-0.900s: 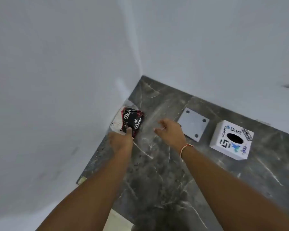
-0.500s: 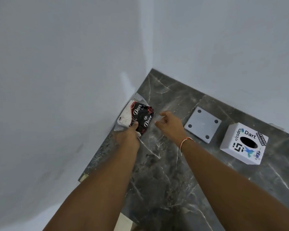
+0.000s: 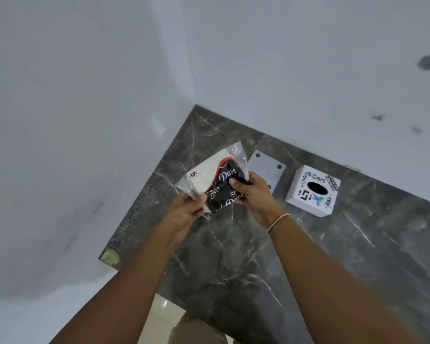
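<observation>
A clear plastic packet (image 3: 216, 178) with black, white and red cloth printed "Dove" is held up above the dark marble counter (image 3: 320, 256). My left hand (image 3: 186, 212) grips the packet's near left edge. My right hand (image 3: 252, 194) pinches its right side, thumb on top over the black print. A thin thread band circles my right wrist.
A flat grey square plate with corner holes (image 3: 268, 167) lies on the counter just behind the packet. A white cube box with stickers and a dark oval hole (image 3: 313, 189) stands to its right. White walls meet in a corner behind the counter; pale floor shows below.
The packet has come off the counter by the left wall and moved right and up. My right hand, empty before, now holds its right side.
</observation>
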